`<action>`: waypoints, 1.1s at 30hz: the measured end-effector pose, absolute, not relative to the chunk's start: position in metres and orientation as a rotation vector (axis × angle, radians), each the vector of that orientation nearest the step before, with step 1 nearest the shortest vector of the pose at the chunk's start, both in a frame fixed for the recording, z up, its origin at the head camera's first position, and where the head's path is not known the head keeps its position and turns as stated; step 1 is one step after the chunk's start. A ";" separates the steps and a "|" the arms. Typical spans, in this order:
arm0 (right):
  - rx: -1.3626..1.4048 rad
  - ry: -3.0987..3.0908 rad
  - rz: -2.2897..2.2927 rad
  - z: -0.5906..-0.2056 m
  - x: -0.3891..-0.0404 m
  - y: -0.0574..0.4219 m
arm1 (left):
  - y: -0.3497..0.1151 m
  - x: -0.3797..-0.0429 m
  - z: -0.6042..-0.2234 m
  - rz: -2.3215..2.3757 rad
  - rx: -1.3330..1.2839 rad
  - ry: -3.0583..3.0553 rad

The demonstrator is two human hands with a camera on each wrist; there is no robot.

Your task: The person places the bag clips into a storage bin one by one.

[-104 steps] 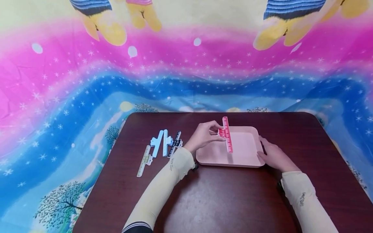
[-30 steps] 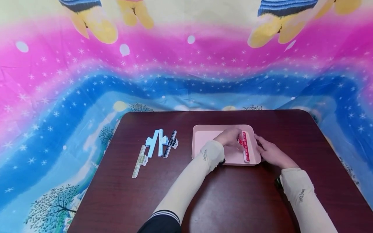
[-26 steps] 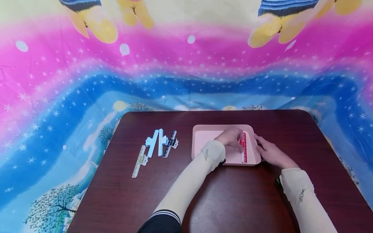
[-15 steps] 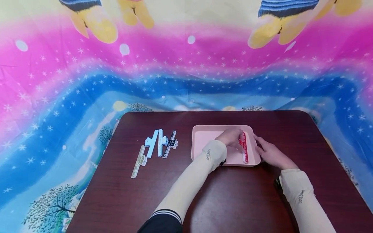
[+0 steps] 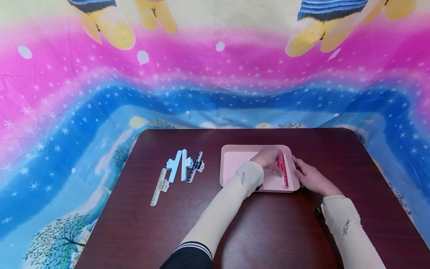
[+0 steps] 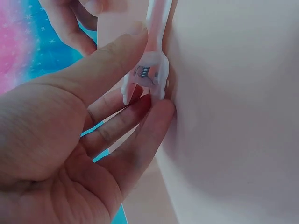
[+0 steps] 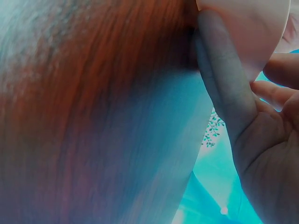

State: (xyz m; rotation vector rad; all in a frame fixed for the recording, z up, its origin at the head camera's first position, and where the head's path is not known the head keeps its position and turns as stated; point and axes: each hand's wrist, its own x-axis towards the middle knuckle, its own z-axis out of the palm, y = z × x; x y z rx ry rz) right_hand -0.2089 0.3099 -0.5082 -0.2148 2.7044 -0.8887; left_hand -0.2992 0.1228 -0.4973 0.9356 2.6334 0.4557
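Inside a pink tray [image 5: 235, 158], near its right wall, my left hand [image 5: 268, 160] holds a red-and-white bag clip [image 5: 284, 173] with a piano-key pattern. In the left wrist view, the thumb and fingers of my left hand [image 6: 103, 112] are around the handles of the clip [image 6: 159, 28], and its spring shows between them. Against the outside of the tray's right wall rests my right hand [image 5: 312, 176]. Its fingers look mostly straight in the right wrist view, touching the tray wall [image 7: 247, 37].
Left of the tray lie several clips: a pale green one [image 5: 158, 186], a light blue one [image 5: 175, 166], a blue-white one [image 5: 184, 165] and a black one [image 5: 195, 167]. They rest on a dark brown table [image 5: 268, 231], with a printed cloth [image 5: 215, 97] hanging behind.
Since 3.5 s ago, my left hand has brought the red clip down and rightward into the tray. Over the last second, the clip has shifted only slightly; my right hand has stayed at the tray wall.
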 end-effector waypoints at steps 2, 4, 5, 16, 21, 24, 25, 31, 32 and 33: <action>-0.215 2.704 -0.886 -0.508 -0.209 0.310 | 0.123 -0.299 -0.497 0.464 0.934 2.638; -0.215 2.703 -0.883 -0.509 -0.209 0.310 | 0.123 -0.298 -0.497 0.471 0.924 2.642; -0.213 2.701 -0.885 -0.509 -0.208 0.310 | 0.124 -0.298 -0.496 0.479 0.920 2.641; -0.215 2.726 -0.887 -0.512 -0.207 0.310 | 0.121 -0.292 -0.491 0.520 0.916 2.586; -0.212 2.731 -0.888 -0.512 -0.207 0.312 | 0.120 -0.293 -0.492 0.509 0.977 2.600; -0.216 2.735 -0.875 -0.511 -0.208 0.312 | 0.121 -0.294 -0.493 0.521 0.982 2.598; -0.212 2.732 -0.874 -0.512 -0.208 0.312 | 0.121 -0.294 -0.493 0.524 0.980 2.596; -0.205 2.717 -0.869 -0.511 -0.209 0.311 | 0.123 -0.296 -0.494 0.491 0.987 2.603; -0.203 2.715 -0.871 -0.511 -0.209 0.311 | 0.123 -0.296 -0.495 0.482 0.993 2.605; -0.200 2.714 -0.873 -0.511 -0.209 0.311 | 0.123 -0.296 -0.495 0.480 0.996 2.604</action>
